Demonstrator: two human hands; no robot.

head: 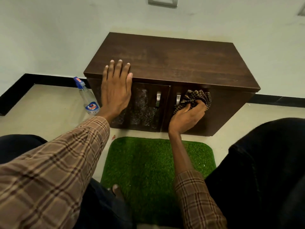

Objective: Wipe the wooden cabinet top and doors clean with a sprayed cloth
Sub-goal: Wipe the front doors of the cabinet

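A low dark wooden cabinet (173, 60) stands against the wall, both doors closed, each with a metal handle. My left hand (115, 86) lies flat with straight fingers over the front left edge of the top. My right hand (188, 116) grips a bunched brown checked cloth (196, 98) and presses it against the right door (222, 109), just right of its handle (178, 98). The left door (145, 109) is speckled with wet spray droplets.
A clear spray bottle (87, 98) with a blue trigger stands on the floor left of the cabinet. A green grass mat (148, 171) lies in front, between my dark-trousered knees. A black skirting runs along the pale wall.
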